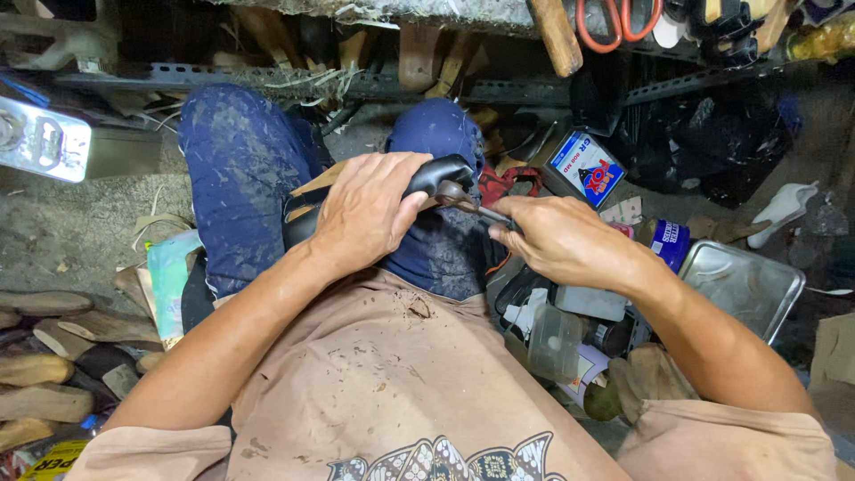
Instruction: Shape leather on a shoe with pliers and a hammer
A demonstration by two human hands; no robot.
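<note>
1. Head view, looking straight down over a stained tan shirt (374, 374) and two knees in dusty blue trousers (240, 169).
2. Left hand (365, 218) laid over a black shoe upper on its last (441, 174), fingers (405, 209) curled and clamped on it, pressing it down on the lap between the knees.
3. Right hand (552, 240) closed around a dark metal plier-like tool (472, 205), fingers together on the handle, handle mostly hidden inside the fist.
4. Tool's head touching the black shoe upper at its right edge, just beside the left thumb.
5. Tan inner lining of the shoe showing under the left wrist; sole side not readable.
6. Right of the lap: a small blue-and-white square tin (583, 165), a blue round can (666, 242), and a dull rectangular steel tray (744, 285) on the floor, near the right forearm.
7. Below the right hand: clutter of a clear plastic cup (552, 343), grey blocks and dark bottles, packed close together.
8. Left of the person: a row of wooden shoe lasts and soles (44, 365) lying on the floor, well apart from the hands.
9. Top edge: a wooden handle (557, 36) and orange-handled scissors (619, 22) hanging over a perforated metal rail (267, 80).
</note>
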